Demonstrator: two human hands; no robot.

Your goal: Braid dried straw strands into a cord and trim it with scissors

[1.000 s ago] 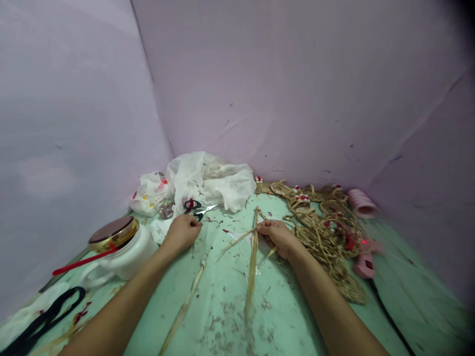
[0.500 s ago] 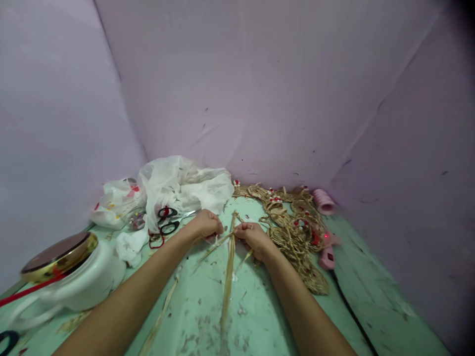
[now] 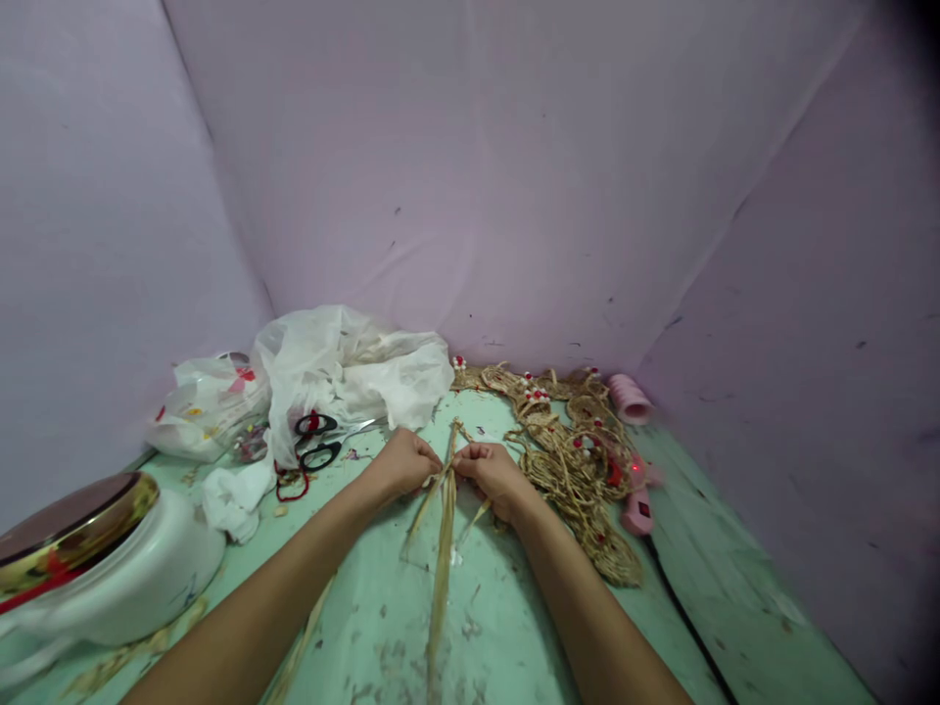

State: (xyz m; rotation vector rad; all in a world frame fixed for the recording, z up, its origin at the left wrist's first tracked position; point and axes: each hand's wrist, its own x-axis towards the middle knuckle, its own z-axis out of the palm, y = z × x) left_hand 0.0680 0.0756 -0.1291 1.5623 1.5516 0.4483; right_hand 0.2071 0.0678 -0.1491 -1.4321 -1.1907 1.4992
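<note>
Dry tan fibre strips (image 3: 444, 558) run down the middle of the green tabletop, gathered into a short braid-like piece at the top. My left hand (image 3: 402, 463) is closed in a pinch on the strips from the left side. Opposite it, my right hand (image 3: 493, 474) pinches the same strips, thumb and finger almost meeting the left fingertips. Loose strip ends hang below both hands. The exact crossing between the fingertips is too small to make out. Another pale strip (image 3: 305, 627) lies partly beneath my left forearm.
Black-handled scissors (image 3: 321, 455) lie left, before a white plastic bag (image 3: 352, 367). A white pot (image 3: 172, 568) stands nearer left. Braided fibre pieces with red and white beads (image 3: 580, 480) heap at right, beside a pink corded tool (image 3: 638, 511) with a lit red light and a pink spool (image 3: 630, 399).
My left hand has come in toward the right, so the fingertips of both hands now meet at the strips. The whole view has shifted slightly.
</note>
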